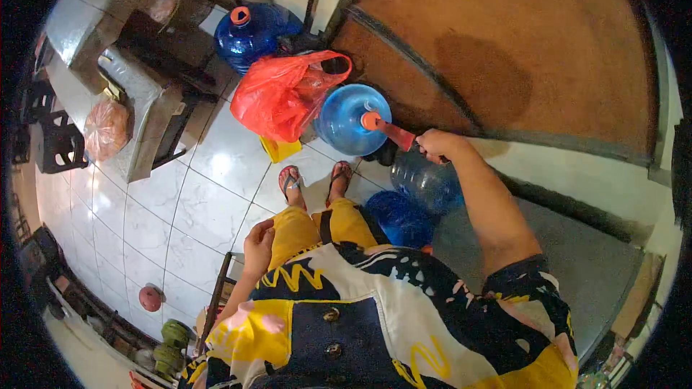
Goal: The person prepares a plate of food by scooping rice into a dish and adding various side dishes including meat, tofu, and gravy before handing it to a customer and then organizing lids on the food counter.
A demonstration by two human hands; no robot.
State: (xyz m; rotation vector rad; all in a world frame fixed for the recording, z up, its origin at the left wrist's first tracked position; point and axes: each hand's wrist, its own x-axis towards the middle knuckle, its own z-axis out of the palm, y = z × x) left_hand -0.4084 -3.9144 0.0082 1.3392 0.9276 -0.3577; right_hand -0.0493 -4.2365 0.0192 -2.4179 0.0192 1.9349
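Note:
My right hand (437,146) grips the dark handle of a knife (397,134) with a broad, reddish-looking blade. The blade reaches to the orange cap (370,120) of an upright blue water jug (346,132); whether its tip touches the cap is hard to tell. My left hand (260,243) hangs beside my yellow trousers with the fingers curled and nothing visible in it. A red plastic bag (281,100) stands against the left side of the jug, over a yellow item (280,148) on the tiles.
Another blue jug (246,38) with an orange cap stands behind the bag. More jugs, a clear one (424,181) and a dark blue one (400,219), are near my right leg. A table (143,119) and a black stool (57,143) stand left. A pink ball (150,299) lies on the tiled floor.

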